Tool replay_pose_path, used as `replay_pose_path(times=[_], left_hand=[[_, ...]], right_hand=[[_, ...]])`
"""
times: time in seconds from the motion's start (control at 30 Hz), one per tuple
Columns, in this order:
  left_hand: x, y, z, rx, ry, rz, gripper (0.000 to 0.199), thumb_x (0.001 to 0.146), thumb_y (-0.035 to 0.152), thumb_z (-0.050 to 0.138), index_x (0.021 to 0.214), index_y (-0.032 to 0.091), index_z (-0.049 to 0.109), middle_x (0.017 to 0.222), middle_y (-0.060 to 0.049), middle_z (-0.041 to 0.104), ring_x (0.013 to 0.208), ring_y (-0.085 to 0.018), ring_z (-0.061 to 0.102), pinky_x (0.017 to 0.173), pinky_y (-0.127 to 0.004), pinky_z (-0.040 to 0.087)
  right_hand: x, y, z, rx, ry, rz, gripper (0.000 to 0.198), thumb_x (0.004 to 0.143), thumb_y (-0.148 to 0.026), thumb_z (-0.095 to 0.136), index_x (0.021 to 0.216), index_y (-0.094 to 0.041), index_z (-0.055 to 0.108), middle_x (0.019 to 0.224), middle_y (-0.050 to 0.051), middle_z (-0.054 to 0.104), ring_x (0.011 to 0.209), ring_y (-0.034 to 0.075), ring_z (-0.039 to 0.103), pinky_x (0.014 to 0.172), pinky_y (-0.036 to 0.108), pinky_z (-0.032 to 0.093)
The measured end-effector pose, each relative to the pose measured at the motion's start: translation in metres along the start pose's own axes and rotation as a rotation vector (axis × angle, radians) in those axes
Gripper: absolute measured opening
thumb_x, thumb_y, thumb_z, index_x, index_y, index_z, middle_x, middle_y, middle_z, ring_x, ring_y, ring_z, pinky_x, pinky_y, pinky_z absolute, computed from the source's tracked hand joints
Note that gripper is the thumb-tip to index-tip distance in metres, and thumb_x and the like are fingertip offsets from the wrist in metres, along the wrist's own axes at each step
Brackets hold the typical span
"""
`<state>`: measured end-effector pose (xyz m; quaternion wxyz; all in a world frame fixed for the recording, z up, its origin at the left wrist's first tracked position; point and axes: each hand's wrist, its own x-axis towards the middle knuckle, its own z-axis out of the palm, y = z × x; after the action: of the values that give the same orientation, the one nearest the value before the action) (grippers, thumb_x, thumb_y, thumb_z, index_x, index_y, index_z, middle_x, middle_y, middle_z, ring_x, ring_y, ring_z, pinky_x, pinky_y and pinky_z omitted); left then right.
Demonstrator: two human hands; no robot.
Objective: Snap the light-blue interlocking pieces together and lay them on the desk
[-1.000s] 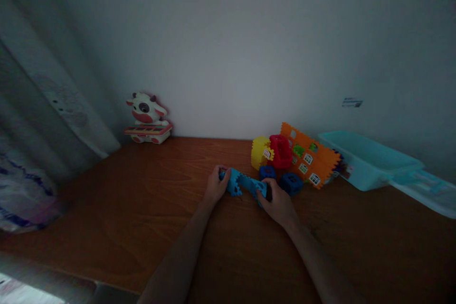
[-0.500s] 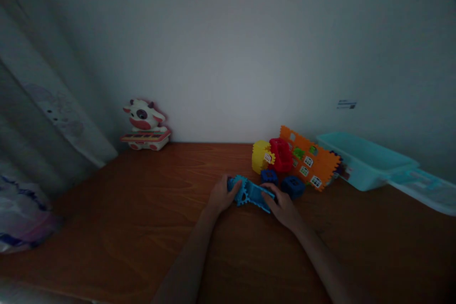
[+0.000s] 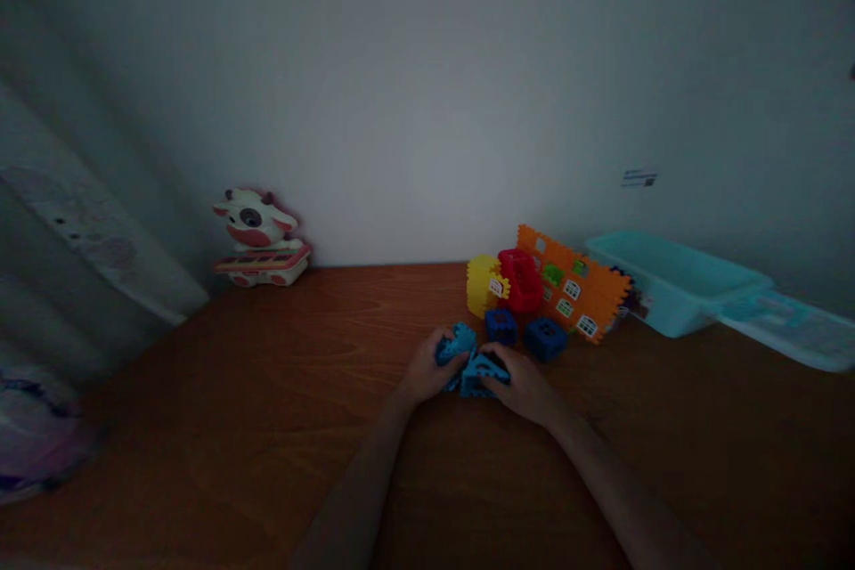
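Far left of the grip: cow toy (image 3: 259,227). At the grip: left hand (image 3: 428,367), closed round light-blue piece (image 3: 460,337); right hand (image 3: 526,385), pinching light-blue section (image 3: 472,375) against it, join unclear. Apparent step: two-handed fitting or folding; next calls for aligned teeth. Just right: dark-blue block (image 3: 546,338).

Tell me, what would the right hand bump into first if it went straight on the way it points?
First, the light-blue toothed toy parts held in the right hand itself; just beyond, probably the left hand, gripping their other side, though depth is unclear.
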<state>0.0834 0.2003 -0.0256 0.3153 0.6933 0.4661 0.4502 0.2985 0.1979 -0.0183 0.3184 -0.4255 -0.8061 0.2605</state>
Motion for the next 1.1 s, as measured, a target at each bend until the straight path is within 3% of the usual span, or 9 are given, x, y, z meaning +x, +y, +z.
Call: replay_pose_path(times=[0.17,0.37,0.47,0.57,0.73,0.87,1.1], left_hand=[[0.003,-0.005,0.003,-0.052,0.126,-0.071,0.028,0.084,0.043,0.067,0.096,0.021,0.055,0.084,0.001,0.060,0.075,-0.016,0.056,0.072,-0.027,0.046],[0.004,-0.007,0.000,-0.277,0.257,-0.187,0.043,0.076,0.047,0.076,0.098,0.022,0.049,0.077,0.003,0.060,0.064,-0.013,0.060,0.059,-0.023,0.047],[0.004,-0.003,0.001,-0.452,0.224,-0.238,0.058,0.070,0.045,0.082,0.107,0.023,0.044,0.081,0.000,0.068,0.066,-0.017,0.068,0.059,-0.025,0.051],[0.005,0.000,0.001,-0.553,0.160,-0.283,0.062,0.068,0.046,0.084,0.112,0.020,0.050,0.089,-0.006,0.073,0.073,-0.020,0.071,0.065,-0.029,0.055],[0.003,0.005,0.000,-0.452,0.038,-0.190,0.041,0.075,0.043,0.079,0.105,0.018,0.068,0.097,-0.008,0.074,0.084,-0.020,0.069,0.078,-0.030,0.054],[0.001,0.008,-0.001,-0.373,-0.048,-0.100,0.038,0.078,0.038,0.077,0.111,0.021,0.071,0.109,-0.009,0.072,0.097,-0.022,0.067,0.090,-0.033,0.052],[0.001,0.001,-0.003,-0.373,-0.034,-0.162,0.038,0.074,0.039,0.080,0.107,0.021,0.072,0.104,-0.008,0.073,0.094,-0.023,0.067,0.088,-0.035,0.052]], right_hand=[[0.003,0.006,0.004,0.001,0.079,0.025,0.027,0.089,-0.026,0.054,0.115,-0.021,0.058,0.108,0.010,0.071,0.098,0.025,0.068,0.088,0.041,0.053],[0.006,0.020,0.010,-0.069,0.313,0.034,0.046,0.085,-0.022,0.049,0.132,-0.018,0.047,0.115,0.014,0.067,0.106,0.027,0.066,0.093,0.047,0.053],[0.006,0.021,0.009,-0.122,0.396,0.009,0.052,0.081,-0.021,0.053,0.132,-0.017,0.047,0.110,0.013,0.066,0.102,0.028,0.066,0.091,0.047,0.054],[0.005,0.016,0.006,-0.175,0.437,-0.089,0.050,0.083,-0.022,0.056,0.131,-0.017,0.048,0.110,0.013,0.065,0.102,0.029,0.064,0.091,0.048,0.053],[0.003,0.004,0.005,-0.284,0.414,-0.234,0.040,0.092,-0.037,0.059,0.127,-0.019,0.054,0.119,0.014,0.065,0.109,0.031,0.061,0.094,0.050,0.050],[0.004,-0.002,0.009,-0.322,0.372,-0.268,0.036,0.095,-0.039,0.059,0.125,-0.021,0.057,0.115,0.012,0.067,0.107,0.029,0.062,0.093,0.047,0.048],[0.006,-0.006,0.015,-0.269,0.426,-0.308,0.015,0.096,-0.031,0.058,0.107,-0.021,0.062,0.099,0.009,0.070,0.094,0.026,0.065,0.083,0.043,0.050]])
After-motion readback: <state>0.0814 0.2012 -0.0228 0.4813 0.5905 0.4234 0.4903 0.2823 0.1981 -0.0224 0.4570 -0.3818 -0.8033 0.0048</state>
